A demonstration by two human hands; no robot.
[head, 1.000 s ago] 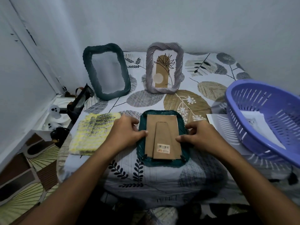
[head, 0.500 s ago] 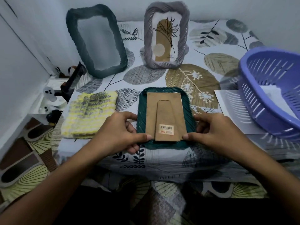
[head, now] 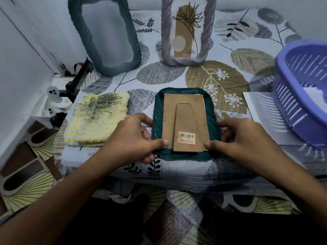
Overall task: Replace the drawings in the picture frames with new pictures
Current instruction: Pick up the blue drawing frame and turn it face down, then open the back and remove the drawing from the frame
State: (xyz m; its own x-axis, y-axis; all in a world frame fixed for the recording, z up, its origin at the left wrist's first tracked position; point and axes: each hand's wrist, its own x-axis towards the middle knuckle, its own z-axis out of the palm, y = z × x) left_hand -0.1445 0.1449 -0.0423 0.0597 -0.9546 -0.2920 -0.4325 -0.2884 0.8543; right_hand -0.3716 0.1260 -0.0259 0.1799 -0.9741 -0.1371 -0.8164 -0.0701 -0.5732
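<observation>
A: Hands?
B: Left hand (head: pixel 131 138) and right hand (head: pixel 247 141) both grip the green frame (head: pixel 184 121), thumbs on its cardboard back (head: pixel 184 110).
A: Frame where?
B: Face down at the counter (head: pixel 159 75) near edge. Grey frame (head: pixel 187 30) and dark frame (head: pixel 104 36) upright farther back.

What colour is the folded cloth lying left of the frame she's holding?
The cloth is striped yellow and white, with a greyish smudged patch on top. The head view shows it.
</observation>
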